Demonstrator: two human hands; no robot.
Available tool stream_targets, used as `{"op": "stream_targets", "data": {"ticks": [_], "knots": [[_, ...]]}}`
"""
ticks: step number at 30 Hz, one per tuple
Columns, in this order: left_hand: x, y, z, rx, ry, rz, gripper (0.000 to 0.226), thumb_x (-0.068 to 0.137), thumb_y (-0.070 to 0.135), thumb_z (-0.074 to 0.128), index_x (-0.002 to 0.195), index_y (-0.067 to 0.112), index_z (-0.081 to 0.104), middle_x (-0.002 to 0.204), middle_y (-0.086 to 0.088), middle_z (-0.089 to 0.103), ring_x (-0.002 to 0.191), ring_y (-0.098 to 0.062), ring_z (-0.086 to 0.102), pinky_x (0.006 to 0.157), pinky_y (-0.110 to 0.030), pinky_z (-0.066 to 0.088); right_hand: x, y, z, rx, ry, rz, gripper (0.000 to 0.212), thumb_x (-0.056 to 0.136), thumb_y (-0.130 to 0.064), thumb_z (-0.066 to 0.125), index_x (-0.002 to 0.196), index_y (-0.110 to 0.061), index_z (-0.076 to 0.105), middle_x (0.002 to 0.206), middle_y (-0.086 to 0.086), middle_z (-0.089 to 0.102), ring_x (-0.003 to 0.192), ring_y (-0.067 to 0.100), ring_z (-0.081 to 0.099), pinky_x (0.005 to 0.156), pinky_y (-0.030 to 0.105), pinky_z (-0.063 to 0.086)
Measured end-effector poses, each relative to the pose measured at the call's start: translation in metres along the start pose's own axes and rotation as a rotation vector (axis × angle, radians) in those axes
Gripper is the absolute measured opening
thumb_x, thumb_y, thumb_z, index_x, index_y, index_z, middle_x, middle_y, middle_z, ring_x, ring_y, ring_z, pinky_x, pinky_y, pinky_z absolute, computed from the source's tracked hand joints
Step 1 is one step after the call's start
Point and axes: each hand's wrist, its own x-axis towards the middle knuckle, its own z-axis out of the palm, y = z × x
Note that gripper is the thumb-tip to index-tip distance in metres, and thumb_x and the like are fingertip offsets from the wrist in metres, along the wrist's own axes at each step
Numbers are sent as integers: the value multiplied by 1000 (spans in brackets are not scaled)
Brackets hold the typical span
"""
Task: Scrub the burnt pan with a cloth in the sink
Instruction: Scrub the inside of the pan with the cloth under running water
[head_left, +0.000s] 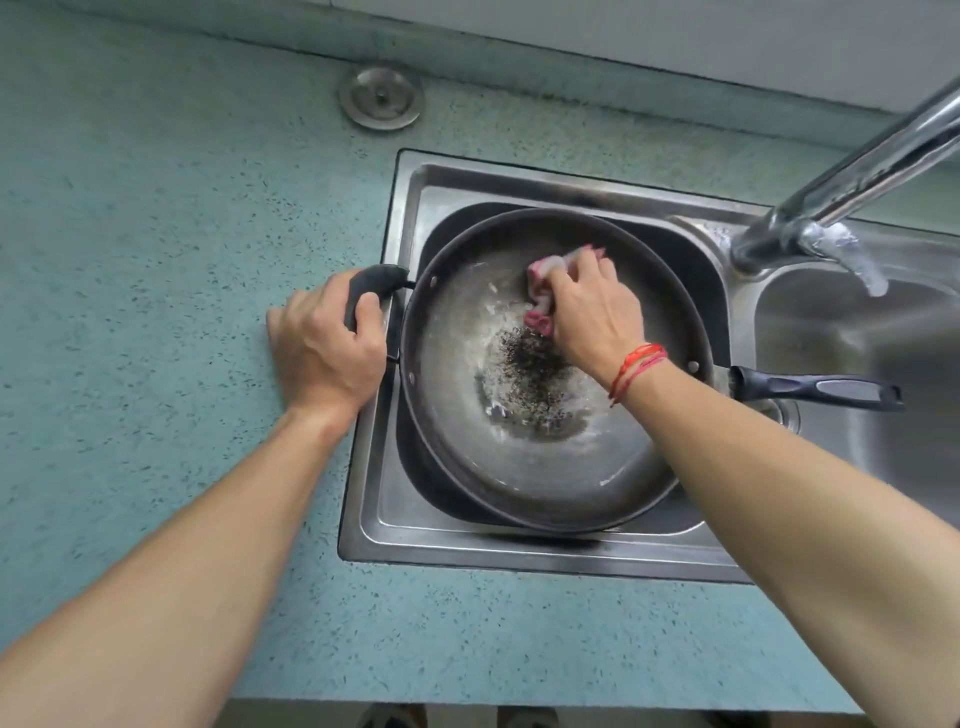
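Bare forearms reach up from the lower frame: the left hand grips the side handle of the pan, tilted in the centre sink; the right hand clutches a cloth inside. Hard scrubbing could skid it.

My dark grey pan bears a black speckled patch and whitish streaks, its long handle is black, the cloth pink and white, the sink silvery, the table pale teal with dark flecks, my wrist threads red.
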Motion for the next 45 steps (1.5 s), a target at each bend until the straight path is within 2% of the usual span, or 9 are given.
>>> {"op": "stream_targets", "data": {"ticks": [5, 9, 16, 19, 23, 29, 33, 39, 45], "knots": [[0, -1, 1, 10, -6, -1, 29, 92, 25, 45, 103, 13, 69, 82, -13, 69, 76, -31, 54, 74, -35, 27, -43, 20, -20, -165, -240, 75, 46, 92, -42, 48, 124, -10, 50, 124, 19, 49, 115, 37, 47, 82, 44, 49], [-1, 0, 0, 5, -12, -14, 30, 91, 25, 44, 103, 13, 69, 81, -14, 69, 73, -28, 50, 74, -36, 28, -88, 22, -37, -316, -451, -51, 49, 93, -45, 44, 129, -12, 47, 126, 18, 48, 116, 35, 46, 89, 43, 46], [0, 1, -3, 10, -14, -22, 28, 92, 23, 47, 104, 12, 69, 82, -15, 70, 73, -24, 45, 74, -34, 24, -109, -9, -51, 22, -730, -248, 23, 92, -31, 50, 109, -29, 65, 105, 1, 65, 92, 22, 65, 82, 40, 57], [0, 1, -3, 16, -18, -20, 27, 93, 23, 47, 105, 12, 69, 82, -14, 70, 73, -19, 40, 74, -33, 24, -109, -35, -44, 223, -633, -335, 22, 93, -38, 56, 102, -21, 65, 95, -2, 61, 79, 18, 58, 76, 37, 54], [0, -1, 0, 14, -19, -11, 28, 93, 25, 46, 104, 14, 68, 81, -10, 69, 73, -18, 41, 74, -33, 26, -94, -69, -22, 475, -297, -424, 17, 90, -28, 62, 97, -14, 67, 92, 4, 60, 75, 26, 61, 67, 41, 54], [1, -3, 2, 26, -1, 12, 26, 92, 24, 47, 103, 14, 69, 80, -10, 69, 71, -24, 48, 73, -35, 27, -31, -92, -1, 536, 116, -303, 17, 89, -25, 61, 100, -14, 67, 101, 7, 62, 80, 30, 60, 64, 39, 53], [1, -3, 2, 1, 1, 7, 27, 91, 24, 47, 103, 13, 69, 79, -10, 69, 72, -24, 48, 74, -35, 27, 3, -70, -2, 370, 153, -176, 26, 90, -29, 47, 107, -15, 62, 109, 9, 56, 90, 30, 56, 60, 42, 55], [1, -2, 1, -29, -9, 1, 29, 92, 26, 44, 98, 13, 68, 73, -7, 65, 68, -21, 44, 74, -38, 33, 8, -6, -5, -86, 30, -28, 49, 78, -39, 74, 115, -10, 57, 114, 21, 53, 93, 37, 56, 61, 42, 50], [0, 1, 0, -34, -17, -12, 27, 92, 24, 45, 95, 10, 68, 71, -10, 63, 68, -22, 42, 74, -37, 31, -39, 33, -16, -330, -99, -26, 36, 90, -35, 49, 106, -6, 64, 113, 18, 56, 101, 36, 53, 72, 43, 47]]}}
